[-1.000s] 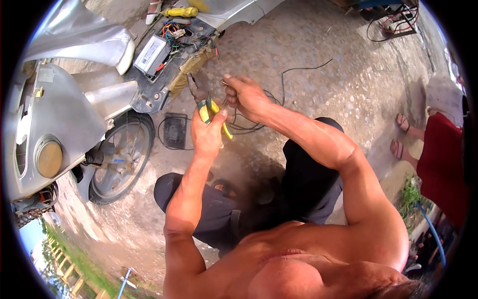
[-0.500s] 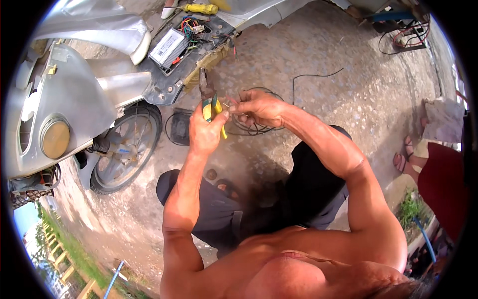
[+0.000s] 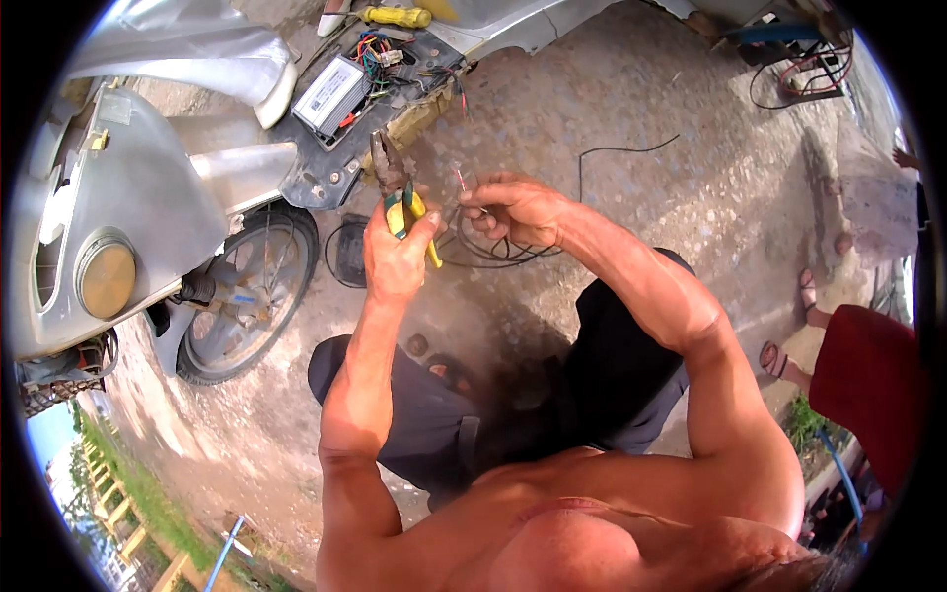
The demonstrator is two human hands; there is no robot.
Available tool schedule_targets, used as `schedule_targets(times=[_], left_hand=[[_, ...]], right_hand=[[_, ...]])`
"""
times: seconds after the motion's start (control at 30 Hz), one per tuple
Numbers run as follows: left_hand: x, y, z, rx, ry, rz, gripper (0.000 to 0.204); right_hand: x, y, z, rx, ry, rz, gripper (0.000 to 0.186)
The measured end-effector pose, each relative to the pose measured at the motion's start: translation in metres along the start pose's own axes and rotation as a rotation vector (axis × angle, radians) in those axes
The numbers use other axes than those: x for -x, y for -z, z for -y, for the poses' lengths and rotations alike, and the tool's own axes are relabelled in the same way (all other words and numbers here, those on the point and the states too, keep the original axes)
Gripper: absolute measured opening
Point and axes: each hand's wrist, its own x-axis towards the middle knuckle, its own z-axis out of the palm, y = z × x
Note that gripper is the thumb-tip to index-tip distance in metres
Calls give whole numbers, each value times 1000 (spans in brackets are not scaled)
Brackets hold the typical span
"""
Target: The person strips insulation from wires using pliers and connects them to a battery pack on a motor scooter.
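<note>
My left hand (image 3: 397, 259) is closed round the yellow and green handles of a pair of pliers (image 3: 392, 170), whose rusty jaws point away from me. A short gap to the right, my right hand (image 3: 515, 209) pinches the end of a thin wire (image 3: 461, 180), with a reddish and pale tip standing up from the fingers. Below and behind that hand, a loose coil of black cable (image 3: 493, 259) lies on the ground, and I cannot tell whether it joins the pinched wire.
At the left stands a grey scooter body (image 3: 163, 217) with a wheel (image 3: 242, 296). A silver controller box (image 3: 332, 96), coloured wires (image 3: 380, 57) and a yellow-handled screwdriver (image 3: 397, 17) lie on its footboard. Another person's sandalled foot (image 3: 774, 359) is at the right.
My left hand has moved left with the pliers, away from the right hand. The wire tip now shows above my right fingers. At the right, the other person's feet have shifted.
</note>
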Motion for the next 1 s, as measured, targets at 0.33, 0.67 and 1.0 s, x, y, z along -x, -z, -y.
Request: schedule_targets(times=[0.33, 0.67, 1.0], left_hand=[[-5, 3, 2, -143, -46, -8, 37], [11, -14, 28, -26, 315, 240, 35], [14, -27, 1, -414, 196, 147, 34]], right_hand=[[-2, 1, -3, 30, -19, -50, 17], [3, -11, 6, 593, 396, -433, 22], [-1, -12, -2, 698, 509, -494, 26]])
